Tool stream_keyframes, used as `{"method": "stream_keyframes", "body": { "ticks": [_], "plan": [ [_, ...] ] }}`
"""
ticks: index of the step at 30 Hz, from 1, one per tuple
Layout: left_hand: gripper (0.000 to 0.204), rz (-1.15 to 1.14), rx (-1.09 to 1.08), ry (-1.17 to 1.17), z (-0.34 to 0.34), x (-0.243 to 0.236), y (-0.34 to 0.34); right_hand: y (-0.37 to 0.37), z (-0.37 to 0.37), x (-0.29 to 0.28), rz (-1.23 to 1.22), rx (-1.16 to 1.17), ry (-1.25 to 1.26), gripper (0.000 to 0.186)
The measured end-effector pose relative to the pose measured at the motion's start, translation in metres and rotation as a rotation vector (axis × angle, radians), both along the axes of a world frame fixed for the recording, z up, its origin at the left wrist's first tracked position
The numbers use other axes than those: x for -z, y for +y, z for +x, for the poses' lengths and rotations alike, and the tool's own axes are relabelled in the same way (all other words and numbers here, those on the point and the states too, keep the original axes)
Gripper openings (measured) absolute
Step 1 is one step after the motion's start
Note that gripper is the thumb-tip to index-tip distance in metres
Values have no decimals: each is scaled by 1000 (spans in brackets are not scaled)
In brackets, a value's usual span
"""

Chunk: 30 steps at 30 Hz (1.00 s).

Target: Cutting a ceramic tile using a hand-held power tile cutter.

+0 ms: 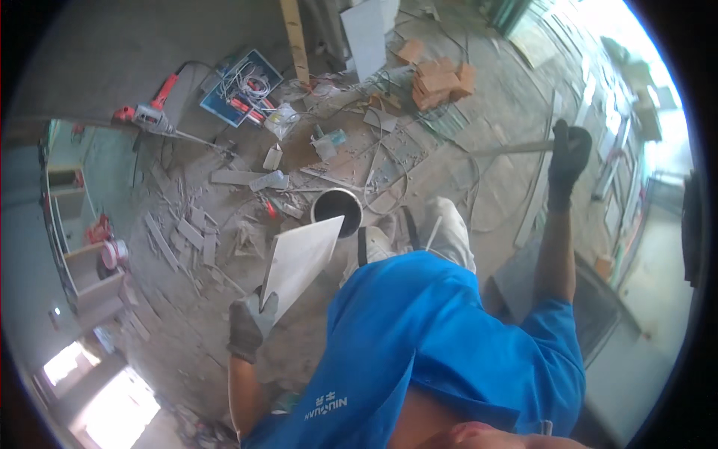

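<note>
At left, reaching up from the lower edge with the left forearm [245, 393] and clasping the lower end of a pale board [305, 258] in the gloved left hand [253, 323]. Slanted up and rightward, with the upper corner seen across the dark mouth of a round container [359, 209]; impossible to tell whether touching. Farther right, stretching the right arm [555, 258] nearly straight, well out from the blue shirt [449, 329], and curling the gloved right hand [570, 159] tightly around the end of a long flat strip [516, 149], pointed leftward.
</note>
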<state>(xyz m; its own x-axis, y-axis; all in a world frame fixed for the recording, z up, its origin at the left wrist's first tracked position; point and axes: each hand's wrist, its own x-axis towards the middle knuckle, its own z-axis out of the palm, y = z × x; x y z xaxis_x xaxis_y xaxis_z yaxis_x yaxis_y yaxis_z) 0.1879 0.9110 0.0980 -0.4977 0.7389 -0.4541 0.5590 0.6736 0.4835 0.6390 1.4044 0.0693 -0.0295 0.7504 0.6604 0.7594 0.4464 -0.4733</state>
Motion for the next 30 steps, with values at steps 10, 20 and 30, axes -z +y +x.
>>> {"method": "stream_keyframes", "body": {
  "ticks": [10, 20, 30],
  "plan": [
    [35, -316, -239, 145, 42, 1, 32, 342, -272, 127, -105, -388, 204, 35],
    [37, -478, -704, 69, 103, 6, 103, 542, -449, 314, -391, -289, 55, 58],
    [46, -560, -728, 91, 125, 6, 121, 619, -527, 337, -495, -347, -48, 64]
  ]
}}
